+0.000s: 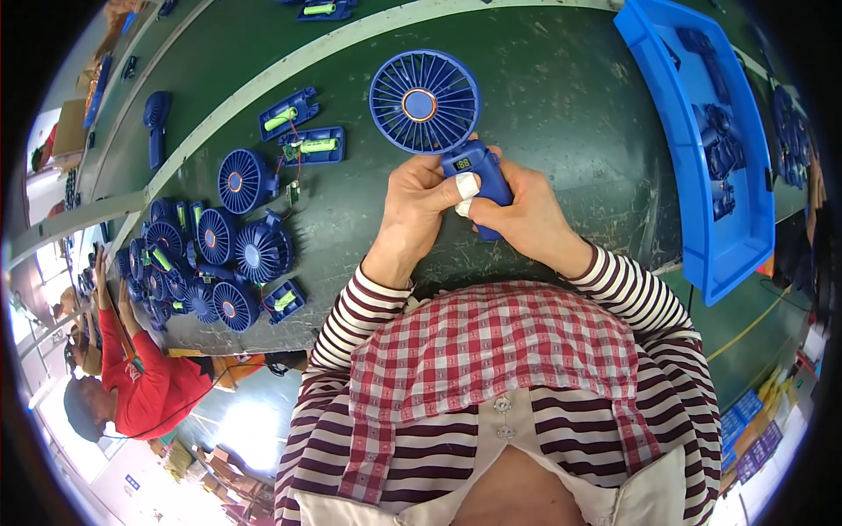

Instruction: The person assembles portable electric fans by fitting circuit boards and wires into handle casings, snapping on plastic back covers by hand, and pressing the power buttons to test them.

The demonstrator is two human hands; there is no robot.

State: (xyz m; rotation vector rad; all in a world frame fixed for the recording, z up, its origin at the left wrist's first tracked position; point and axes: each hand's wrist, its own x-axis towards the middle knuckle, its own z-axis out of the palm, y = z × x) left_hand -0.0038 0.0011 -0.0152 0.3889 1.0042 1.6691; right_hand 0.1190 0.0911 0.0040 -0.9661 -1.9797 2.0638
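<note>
A blue handheld fan [478, 180] is held upright between both my hands, its round grille pointing away from me over the green work surface. My left hand [419, 206] wraps the left side of the handle, with a white-covered thumb lying near the small lit display. Around the right side closes my right hand [531, 210], its thumb, also covered in white, pressing on the handle's front just below the other thumb. The fingers behind the handle are partly hidden.
To the left lie several blue fan heads [235, 181] and opened handle shells [314, 145] with green batteries and wires. A blue bin [697, 175] with dark blue parts stands at right. Farther left, a person in red [158, 386] works at the bench.
</note>
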